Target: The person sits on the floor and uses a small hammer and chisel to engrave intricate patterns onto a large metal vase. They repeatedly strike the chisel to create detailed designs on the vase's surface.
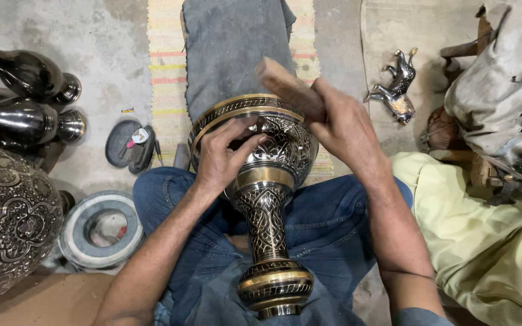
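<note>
The brass vase [267, 199] lies across my lap, foot toward my belly and wide mouth pointing away over my knees, resting against a grey cloth [231, 48] spread over the striped mat [167, 72]. My left hand [222, 157] sits on the bowl of the vase, fingers [243, 142] bunched together and curled down onto the engraved surface; they may be pinching a small tool, but I cannot tell, since my knuckles hide whatever is under them. My right hand [345, 130] is wrapped tight around a wooden block [288, 87], lifted just above the rim. The worst risk, as I judge it, is the block coming down off line and catching my left fingers, which lie right beside its path. A glancing blow could also scar the fine pattern or dent the rim, because the wall looks thin. The vase is round and only cradled by my thighs, so a hard knock may roll it sideways toward the concrete floor [104, 54]. Dark bottle-shaped vases [31, 96] and a big engraved pot [7, 223] stand close on my left, near enough that a rolling piece could strike them. A small metal horse [397, 87] lies to the right, well apart, beside a person in yellow clothing [484, 241].
</note>
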